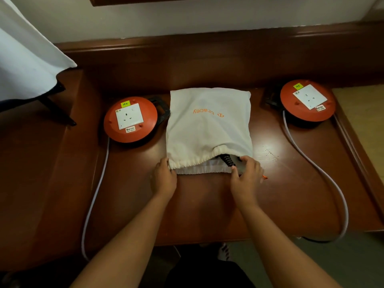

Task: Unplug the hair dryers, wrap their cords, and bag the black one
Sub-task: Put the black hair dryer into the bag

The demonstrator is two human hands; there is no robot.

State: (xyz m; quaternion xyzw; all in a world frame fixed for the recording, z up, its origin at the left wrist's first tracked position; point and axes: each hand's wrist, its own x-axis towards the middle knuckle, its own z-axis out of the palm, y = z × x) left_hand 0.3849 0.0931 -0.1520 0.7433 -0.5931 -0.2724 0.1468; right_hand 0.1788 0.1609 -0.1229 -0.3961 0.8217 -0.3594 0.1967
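On the dark reddish-brown wooden table (207, 204), my white cloth drawstring bag (207, 125) with orange lettering lies flat straight ahead of me, its long axis running away from my body, closed end toward the wall and gathered mouth toward me. Two round orange extension-cord reels, each with a white socket plate, flank it: the left reel (130, 119) just beside the bag's left edge, the right reel (308, 100) well apart, their sockets bare of any plug and their white cables (324, 173) trailing off the near edge. The black hair dryer sits inside the bag, by my judgement; only its ribbed black cord end (228, 160) shows, poking from the mouth on the right side and pointing toward me. My left hand (163, 179) pinches the left corner of the gathered hem. My right hand (246, 173) curls over the right corner, thumb touching the ribbed cord end, and is the nearer of the two to it. An orange drawstring tip (264, 177) peeks out beyond my right hand. The next move, as I judge it, is pushing that end away from me, deeper along the bag's length, before closing the mouth.
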